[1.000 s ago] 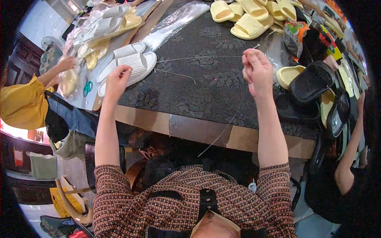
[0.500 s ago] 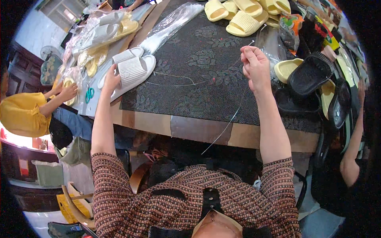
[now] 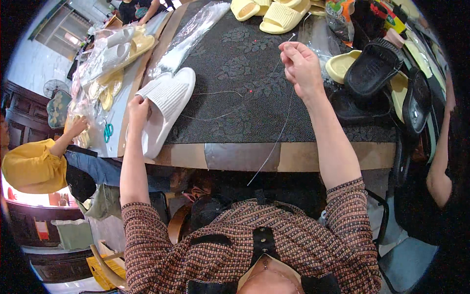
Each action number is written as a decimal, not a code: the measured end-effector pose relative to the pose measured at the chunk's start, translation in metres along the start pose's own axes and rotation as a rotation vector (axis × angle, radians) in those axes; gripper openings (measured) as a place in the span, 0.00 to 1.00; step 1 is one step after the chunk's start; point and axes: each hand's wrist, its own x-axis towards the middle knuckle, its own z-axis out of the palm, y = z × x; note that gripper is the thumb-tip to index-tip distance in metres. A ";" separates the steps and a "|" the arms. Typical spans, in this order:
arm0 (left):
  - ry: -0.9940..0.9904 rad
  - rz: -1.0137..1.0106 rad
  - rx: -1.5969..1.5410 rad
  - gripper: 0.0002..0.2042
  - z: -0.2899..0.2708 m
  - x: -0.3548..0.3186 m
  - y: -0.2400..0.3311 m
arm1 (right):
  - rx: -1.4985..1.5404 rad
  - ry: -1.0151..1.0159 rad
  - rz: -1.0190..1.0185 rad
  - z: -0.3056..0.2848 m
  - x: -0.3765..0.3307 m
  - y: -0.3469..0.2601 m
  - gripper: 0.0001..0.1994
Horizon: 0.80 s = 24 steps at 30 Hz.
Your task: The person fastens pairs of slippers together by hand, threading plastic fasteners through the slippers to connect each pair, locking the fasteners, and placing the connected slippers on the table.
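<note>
White slippers (image 3: 164, 105) under left hand (image 3: 138, 107); right hand (image 3: 301, 66) pinches thread (image 3: 276, 139).

Single head-worn fisheye view, looking steeply down from close above the person's chest and forearms onto the dark patterned table (image 3: 254, 98), edges bending toward the rim.

A long worktable (image 3: 338, 156) with a brown wooden edge fills the middle, draped in a dark patterned cloth (image 3: 254, 98). Off to the left stands dark carved wooden furniture (image 3: 19, 105) against a pale wall (image 3: 29, 63) — a round fan (image 3: 53, 88) beside it, a barred window (image 3: 61, 24) above.
</note>
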 end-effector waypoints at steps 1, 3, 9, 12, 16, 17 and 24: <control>0.002 -0.019 -0.067 0.10 -0.002 -0.006 0.017 | 0.035 -0.019 0.002 0.000 0.000 -0.001 0.07; 0.014 -0.040 0.066 0.10 -0.006 -0.011 0.038 | 0.093 -0.033 0.007 0.000 0.001 -0.004 0.07; -0.046 -0.052 -0.176 0.09 0.018 -0.033 0.115 | 0.337 -0.252 0.029 -0.007 -0.003 -0.020 0.08; -0.164 -0.136 -0.335 0.08 0.039 -0.035 0.142 | 0.418 -0.420 0.042 -0.012 -0.004 -0.025 0.09; -0.249 -0.106 -0.422 0.08 0.064 -0.031 0.160 | 0.598 -0.758 0.009 -0.014 -0.006 -0.032 0.09; -0.258 -0.100 -0.429 0.08 0.071 -0.031 0.164 | 0.658 -0.846 -0.006 -0.015 -0.007 -0.035 0.08; -0.431 0.185 0.035 0.11 0.068 -0.031 0.196 | 0.738 -0.706 0.031 -0.024 0.003 -0.036 0.08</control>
